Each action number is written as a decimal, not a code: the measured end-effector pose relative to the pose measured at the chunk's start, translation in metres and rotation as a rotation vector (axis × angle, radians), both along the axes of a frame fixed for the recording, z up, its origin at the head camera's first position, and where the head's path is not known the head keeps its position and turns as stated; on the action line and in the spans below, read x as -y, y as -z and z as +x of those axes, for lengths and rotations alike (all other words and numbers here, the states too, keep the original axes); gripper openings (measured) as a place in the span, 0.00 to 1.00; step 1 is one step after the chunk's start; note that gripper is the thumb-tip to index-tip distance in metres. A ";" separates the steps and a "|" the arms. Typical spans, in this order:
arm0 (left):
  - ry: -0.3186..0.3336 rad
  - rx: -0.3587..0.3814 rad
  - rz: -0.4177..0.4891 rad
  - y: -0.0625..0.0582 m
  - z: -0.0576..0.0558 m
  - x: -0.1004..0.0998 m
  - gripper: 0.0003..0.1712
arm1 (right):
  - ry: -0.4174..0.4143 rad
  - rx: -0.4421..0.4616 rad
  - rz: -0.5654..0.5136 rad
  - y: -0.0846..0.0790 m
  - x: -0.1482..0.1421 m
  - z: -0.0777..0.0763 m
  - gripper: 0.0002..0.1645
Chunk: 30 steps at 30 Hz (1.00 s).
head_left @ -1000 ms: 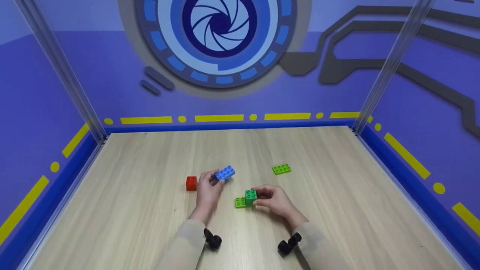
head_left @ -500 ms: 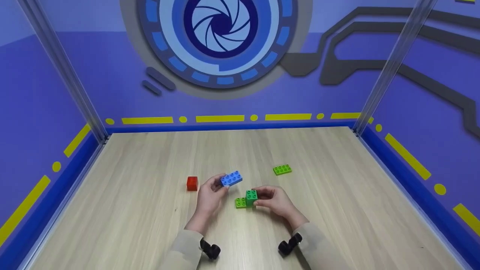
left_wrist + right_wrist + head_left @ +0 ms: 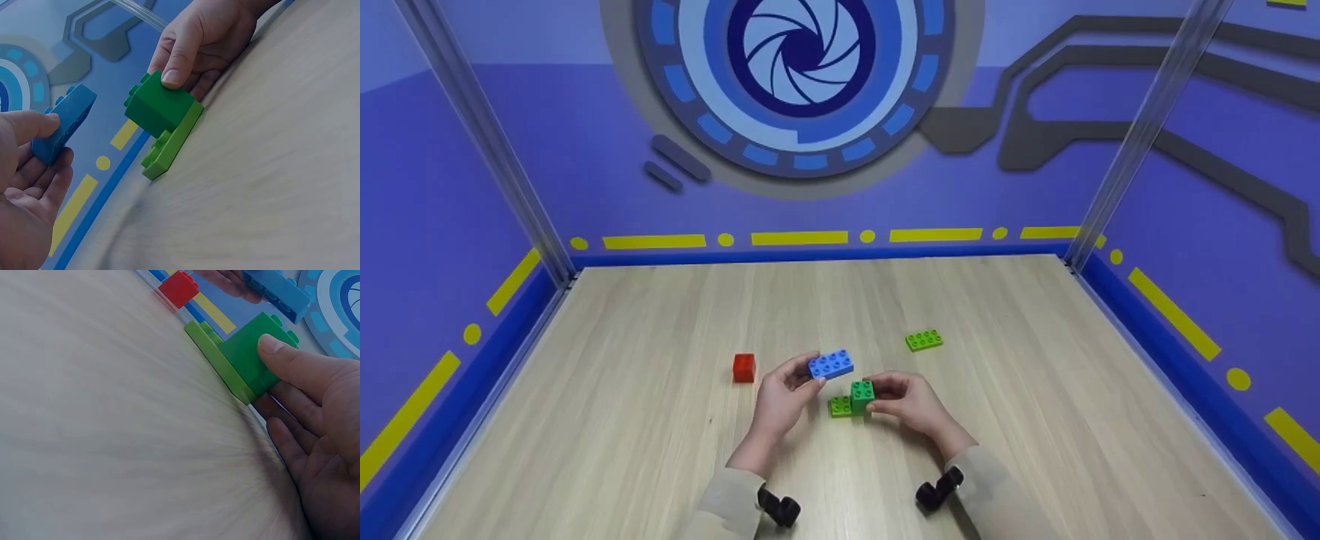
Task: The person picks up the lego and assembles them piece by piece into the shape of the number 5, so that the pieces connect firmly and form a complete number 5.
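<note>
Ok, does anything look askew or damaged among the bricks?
Nothing stands out: the green brick sits square on one end of its lime plate, the left hand holds the blue brick, and no damage shows.

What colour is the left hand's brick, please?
The brick is blue, showing best in the head view.

Pale wood-grain tabletop; on it red brick, near lime plate, far lime plate

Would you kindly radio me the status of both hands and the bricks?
Left hand pinching raised blue brick. Right hand gripping green brick, on one end of a lime brick. Red brick apart, seemingly not in the way.
</note>
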<state>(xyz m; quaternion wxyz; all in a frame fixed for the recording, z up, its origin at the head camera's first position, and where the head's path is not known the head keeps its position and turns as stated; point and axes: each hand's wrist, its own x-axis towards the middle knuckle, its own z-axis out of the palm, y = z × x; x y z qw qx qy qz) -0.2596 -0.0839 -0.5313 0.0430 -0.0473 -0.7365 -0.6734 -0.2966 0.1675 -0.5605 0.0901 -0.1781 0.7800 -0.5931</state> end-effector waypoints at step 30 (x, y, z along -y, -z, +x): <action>0.165 -0.010 -0.071 0.008 0.005 -0.017 0.26 | 0.005 0.020 0.010 0.000 0.000 0.000 0.23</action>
